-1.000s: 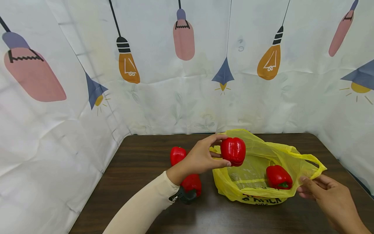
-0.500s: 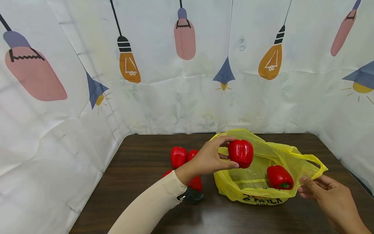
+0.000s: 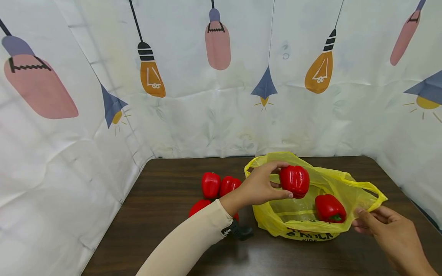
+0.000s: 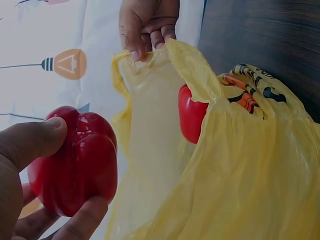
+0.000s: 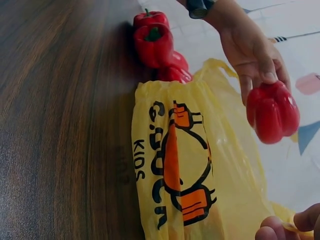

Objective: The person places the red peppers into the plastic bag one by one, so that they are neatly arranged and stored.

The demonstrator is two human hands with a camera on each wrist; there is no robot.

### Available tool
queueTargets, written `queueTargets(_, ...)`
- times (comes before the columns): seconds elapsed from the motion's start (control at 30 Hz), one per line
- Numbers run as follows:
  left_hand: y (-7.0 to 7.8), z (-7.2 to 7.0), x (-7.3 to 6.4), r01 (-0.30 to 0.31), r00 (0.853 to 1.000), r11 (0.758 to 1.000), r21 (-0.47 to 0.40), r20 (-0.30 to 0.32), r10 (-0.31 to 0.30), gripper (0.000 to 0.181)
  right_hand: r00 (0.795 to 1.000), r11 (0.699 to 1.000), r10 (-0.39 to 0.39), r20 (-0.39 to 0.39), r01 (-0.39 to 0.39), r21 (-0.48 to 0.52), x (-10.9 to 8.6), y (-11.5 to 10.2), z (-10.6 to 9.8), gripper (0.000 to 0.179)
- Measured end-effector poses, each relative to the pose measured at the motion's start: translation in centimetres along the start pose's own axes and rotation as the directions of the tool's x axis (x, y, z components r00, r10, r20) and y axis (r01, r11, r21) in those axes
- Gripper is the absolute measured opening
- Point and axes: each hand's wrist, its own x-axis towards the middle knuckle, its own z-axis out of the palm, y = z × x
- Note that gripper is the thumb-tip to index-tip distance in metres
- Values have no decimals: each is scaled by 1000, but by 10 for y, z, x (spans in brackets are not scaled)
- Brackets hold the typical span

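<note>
My left hand [image 3: 260, 186] grips a glossy red bell pepper [image 3: 294, 181] between thumb and fingers, above the mouth of a yellow plastic bag [image 3: 276, 226]. In the left wrist view the held pepper [image 4: 75, 160] hangs beside the bag's raised side. My right hand [image 3: 390, 230] pinches the bag's rim by its right handle, and the mouth spreads wide. Inside, at the right, another red pepper [image 3: 330, 208] lies on its side with its green stem end toward me. In the right wrist view, black lettering and an orange print [image 5: 172, 160] cover the bag's front.
Left of the bag, several red peppers [image 3: 210, 185] are grouped on the dark wood table [image 3: 155, 214], some partly hidden behind my left forearm. A black band with a device [image 3: 238, 230] is strapped to my left wrist. A white curtain [image 3: 221, 115] printed with lamps hangs behind.
My left hand has moved right with its pepper, from the bag's left edge to over its opening. More of the peppers on the table now show. My right hand stays in place.
</note>
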Motion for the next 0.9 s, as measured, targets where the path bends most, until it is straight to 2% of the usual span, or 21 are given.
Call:
queueTargets(0.13, -2, 5, 4, 6, 1000, 1000, 27, -7, -6, 75, 1000, 999, -6, -31, 5, -48, -1, -1, 0, 56)
queueTargets(0.37, -3, 13, 11, 10, 1000, 998, 63, -5, -10, 75, 997, 987, -20, -81, 7, -163, -3, -3, 0, 51)
queueTargets(0.7, -5, 24, 20, 22, 1000, 993, 112, -15, -21, 74, 995, 982, -3, -99, -16, -189, -4, -5, 0, 51)
queueTargets(0.9, -5, 30, 27, 63, 998, 986, 157, -32, -58, 73, 995, 983, -23, -98, 5, -185, -4, -4, 1, 50)
